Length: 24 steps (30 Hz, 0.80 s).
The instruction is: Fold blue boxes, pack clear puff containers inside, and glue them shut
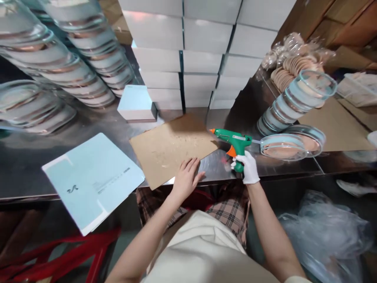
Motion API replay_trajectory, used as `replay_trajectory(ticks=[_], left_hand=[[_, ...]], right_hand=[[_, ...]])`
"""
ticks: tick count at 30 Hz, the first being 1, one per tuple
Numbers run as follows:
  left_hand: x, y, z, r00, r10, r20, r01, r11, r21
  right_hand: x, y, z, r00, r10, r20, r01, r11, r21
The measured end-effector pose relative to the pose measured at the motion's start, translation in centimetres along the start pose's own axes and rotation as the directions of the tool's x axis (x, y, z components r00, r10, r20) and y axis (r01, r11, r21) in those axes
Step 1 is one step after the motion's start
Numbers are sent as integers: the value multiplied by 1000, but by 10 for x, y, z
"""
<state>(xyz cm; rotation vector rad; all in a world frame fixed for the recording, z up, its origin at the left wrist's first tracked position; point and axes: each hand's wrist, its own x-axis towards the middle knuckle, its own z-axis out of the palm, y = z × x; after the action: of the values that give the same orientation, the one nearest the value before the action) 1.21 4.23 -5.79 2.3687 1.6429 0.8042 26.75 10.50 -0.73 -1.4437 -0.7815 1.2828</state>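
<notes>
My right hand (249, 167), in a white glove, is wrapped round the handle of a green glue gun (234, 137) with an orange nozzle and trigger. The nozzle points left, over the right corner of a brown cardboard sheet (173, 147). On the near edge of that sheet rests my bare left hand (187, 177), fingers stretched out and holding nothing. Left of the cardboard, light blue printed card sheets (97, 181) lie partly over the table edge. Just behind the cardboard sits a small pale blue-topped box (137, 103).
White boxes (203, 59) are stacked high at the back. Round clear containers stand in tall stacks (85, 43) at left and a leaning stack (290, 102) at right. Two more round containers (282, 147) lie beside the glue gun. Clear plastic bags (326, 232) are below the table at right.
</notes>
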Motion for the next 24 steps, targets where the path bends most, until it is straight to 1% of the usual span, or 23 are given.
replay_trajectory(ticks=[3,6,8,11,14,16,17,18,19,20,21,22,23,24], left_hand=[[-12,-1,1,996,73,-48,-75,997,-28],[-18,-7,-4,987,147,-60,-150,987,-54],[-19,-13,-6,982,184,-42,-186,980,-69],[-16,-18,-4,980,198,15,-196,976,-97],[-11,-11,-3,984,174,29,-170,979,-110],[-12,-5,-13,985,171,-4,-170,979,-115],[-14,-7,-22,986,161,-45,-165,980,-113],[-19,-12,-35,986,119,-114,-130,987,-97],[-25,-23,-51,977,33,-209,-48,996,-69],[-34,-38,-70,940,-94,-329,87,996,-36],[-44,-57,-90,845,-262,-466,290,957,-13],[-57,-78,-110,688,-430,-584,512,858,-28],[-71,-99,-130,487,-567,-664,702,706,-89],[-86,-120,-147,278,-683,-675,823,532,-201]], right_hand=[[-3,1,20,999,21,36,-19,999,-47],[-1,4,35,998,32,50,-26,993,-118],[1,6,37,998,37,47,-28,982,-187],[7,5,30,999,33,8,-28,934,-355],[16,-4,19,999,-6,-53,-26,816,-578],[20,-13,16,997,-25,-75,-34,722,-691],[21,-17,15,997,-26,-77,-39,673,-739],[22,-20,15,997,-24,-75,-44,614,-788],[22,-22,15,997,-22,-71,-47,546,-837],[22,-22,15,997,-20,-68,-50,477,-878],[22,-19,13,997,-30,-73,-53,420,-906],[22,-15,11,994,-65,-90,-58,391,-919],[23,-8,9,984,-129,-125,-63,405,-912],[24,0,5,963,-211,-168,-50,471,-881]])
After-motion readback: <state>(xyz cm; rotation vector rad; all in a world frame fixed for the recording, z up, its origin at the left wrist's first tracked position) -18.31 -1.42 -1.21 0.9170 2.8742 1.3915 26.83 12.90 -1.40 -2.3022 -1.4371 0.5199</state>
